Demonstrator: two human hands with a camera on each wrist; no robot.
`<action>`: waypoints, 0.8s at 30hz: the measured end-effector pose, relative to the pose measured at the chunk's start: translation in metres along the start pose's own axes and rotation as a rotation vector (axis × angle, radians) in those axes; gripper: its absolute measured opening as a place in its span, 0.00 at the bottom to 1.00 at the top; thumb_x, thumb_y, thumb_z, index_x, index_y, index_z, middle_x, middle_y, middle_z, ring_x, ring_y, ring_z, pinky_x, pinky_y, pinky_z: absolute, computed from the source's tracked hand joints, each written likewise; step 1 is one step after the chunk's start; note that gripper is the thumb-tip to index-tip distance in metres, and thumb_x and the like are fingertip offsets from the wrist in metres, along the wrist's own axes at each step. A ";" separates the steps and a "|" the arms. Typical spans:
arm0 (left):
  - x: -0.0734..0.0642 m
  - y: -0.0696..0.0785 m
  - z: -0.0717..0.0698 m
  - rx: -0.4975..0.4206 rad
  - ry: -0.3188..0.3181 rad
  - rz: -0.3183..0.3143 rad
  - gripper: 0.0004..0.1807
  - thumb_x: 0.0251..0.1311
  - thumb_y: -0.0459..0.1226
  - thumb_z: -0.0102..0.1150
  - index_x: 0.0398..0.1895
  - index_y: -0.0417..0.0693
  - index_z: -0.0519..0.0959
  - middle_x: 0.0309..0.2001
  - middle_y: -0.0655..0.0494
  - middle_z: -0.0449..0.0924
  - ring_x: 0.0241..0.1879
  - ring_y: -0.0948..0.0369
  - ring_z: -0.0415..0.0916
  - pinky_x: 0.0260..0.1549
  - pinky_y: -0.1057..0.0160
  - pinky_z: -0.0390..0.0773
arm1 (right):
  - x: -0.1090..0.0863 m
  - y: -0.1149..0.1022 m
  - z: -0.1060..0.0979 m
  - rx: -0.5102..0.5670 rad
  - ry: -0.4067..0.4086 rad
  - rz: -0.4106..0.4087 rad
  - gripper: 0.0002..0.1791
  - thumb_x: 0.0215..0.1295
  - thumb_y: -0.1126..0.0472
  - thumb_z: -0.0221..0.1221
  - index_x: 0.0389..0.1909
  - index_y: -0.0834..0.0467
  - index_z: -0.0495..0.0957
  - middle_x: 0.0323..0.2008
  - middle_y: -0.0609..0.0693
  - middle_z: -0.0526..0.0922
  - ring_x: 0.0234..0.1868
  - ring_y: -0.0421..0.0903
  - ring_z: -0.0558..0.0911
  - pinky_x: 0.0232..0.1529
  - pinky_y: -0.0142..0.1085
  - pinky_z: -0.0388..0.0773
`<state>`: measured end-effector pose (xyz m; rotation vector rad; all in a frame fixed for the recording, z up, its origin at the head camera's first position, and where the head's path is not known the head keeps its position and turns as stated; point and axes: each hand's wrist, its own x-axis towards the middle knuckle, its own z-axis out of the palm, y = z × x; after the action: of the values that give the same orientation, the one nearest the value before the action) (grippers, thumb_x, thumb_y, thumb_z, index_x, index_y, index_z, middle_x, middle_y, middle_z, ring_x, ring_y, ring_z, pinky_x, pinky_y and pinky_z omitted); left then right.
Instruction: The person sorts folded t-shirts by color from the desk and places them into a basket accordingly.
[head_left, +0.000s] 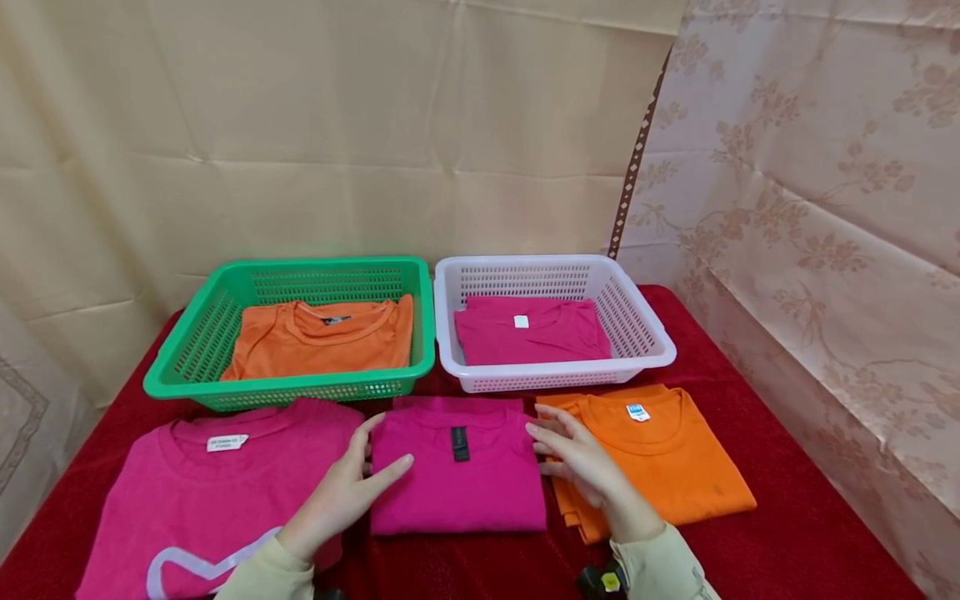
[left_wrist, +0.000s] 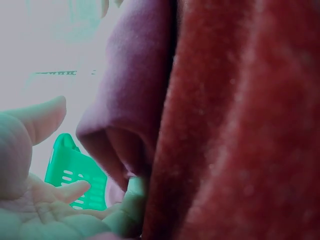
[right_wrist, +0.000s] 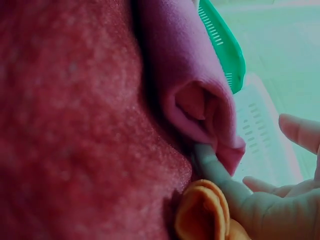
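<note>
Between my two hands a folded magenta T-shirt (head_left: 459,492) with a black neck label lies on the red cloth. My left hand (head_left: 348,479) is at its left edge, thumb apart from the fingers and over the fabric. On the opposite edge, my right hand (head_left: 581,458) has its fingers spread. In the left wrist view a fingertip touches the underside of the shirt's folded edge (left_wrist: 135,65). The right wrist view likewise has a finger at the bottom of the rolled edge (right_wrist: 185,50). Neither hand is curled round the shirt.
Behind stand a green basket (head_left: 292,387) holding an orange shirt (head_left: 330,342) and a white basket (head_left: 555,375) holding a magenta shirt (head_left: 532,337). A pink shirt (head_left: 225,492) lies left, a folded orange shirt (head_left: 667,467) right, close to my right hand. Curtains hang behind.
</note>
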<state>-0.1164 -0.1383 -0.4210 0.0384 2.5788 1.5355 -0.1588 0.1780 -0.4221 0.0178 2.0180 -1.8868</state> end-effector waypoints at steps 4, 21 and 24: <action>0.000 0.000 0.000 0.014 0.020 -0.015 0.36 0.62 0.47 0.64 0.71 0.48 0.63 0.57 0.41 0.76 0.40 0.58 0.78 0.41 0.61 0.76 | 0.001 0.001 -0.001 0.030 -0.031 0.002 0.35 0.72 0.57 0.54 0.75 0.61 0.52 0.70 0.69 0.58 0.52 0.47 0.77 0.48 0.37 0.79; 0.001 -0.003 0.004 0.072 -0.006 0.042 0.22 0.63 0.45 0.64 0.58 0.47 0.78 0.55 0.49 0.81 0.55 0.54 0.76 0.56 0.57 0.74 | 0.003 0.009 -0.012 0.072 -0.274 0.055 0.36 0.73 0.56 0.56 0.76 0.59 0.53 0.47 0.51 0.81 0.47 0.44 0.85 0.53 0.45 0.82; 0.000 -0.005 0.003 0.093 -0.032 0.080 0.22 0.65 0.40 0.62 0.60 0.43 0.77 0.59 0.46 0.79 0.60 0.50 0.74 0.60 0.52 0.73 | 0.003 0.010 -0.013 0.048 -0.286 0.051 0.35 0.73 0.56 0.56 0.75 0.59 0.54 0.58 0.62 0.75 0.51 0.46 0.83 0.54 0.48 0.81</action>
<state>-0.1163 -0.1385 -0.4267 0.1767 2.6523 1.4269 -0.1623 0.1904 -0.4321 -0.1765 1.7647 -1.7920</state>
